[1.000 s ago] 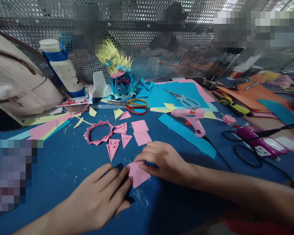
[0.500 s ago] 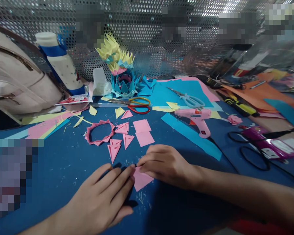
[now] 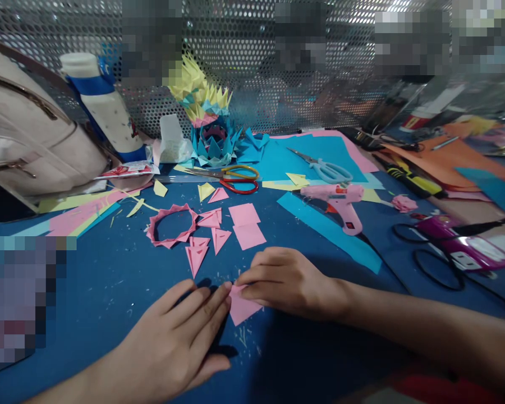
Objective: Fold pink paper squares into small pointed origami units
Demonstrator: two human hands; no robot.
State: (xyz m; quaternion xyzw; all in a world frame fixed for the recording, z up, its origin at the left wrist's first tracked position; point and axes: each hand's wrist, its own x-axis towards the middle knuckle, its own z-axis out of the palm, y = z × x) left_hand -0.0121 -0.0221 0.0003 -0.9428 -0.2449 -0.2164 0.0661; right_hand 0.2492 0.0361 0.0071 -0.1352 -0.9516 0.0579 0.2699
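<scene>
Pink paper square (image 3: 244, 312) flat on the blue bench (image 3: 109, 320), right in front of the person, between the two hands. Left hand (image 3: 179, 336) palm down, fingers stretched out and a little apart, fingertips on the square's left edge, thumb off to the side. Right hand (image 3: 284, 280) has its fingers bunched together over the upper right of the square – I can't tell if it's pinching the paper or just pressing.

Just beyond the hands: two pink squares (image 3: 249, 235), overlapping, then folded pink triangles (image 3: 197, 259) to their left, beside a pink folded-paper ring (image 3: 152, 229). Pink glue gun (image 3: 340, 194) to the right, partly over a blue paper strip (image 3: 326, 230). Red-and-yellow-handled scissors (image 3: 219, 174) farther back, light-blue-handled scissors (image 3: 313, 162) on a blue sheet (image 3: 273, 160). Yellow-and-blue folded-paper model (image 3: 212, 150) stands at the back – near the perforated metal panel (image 3: 252, 112)
</scene>
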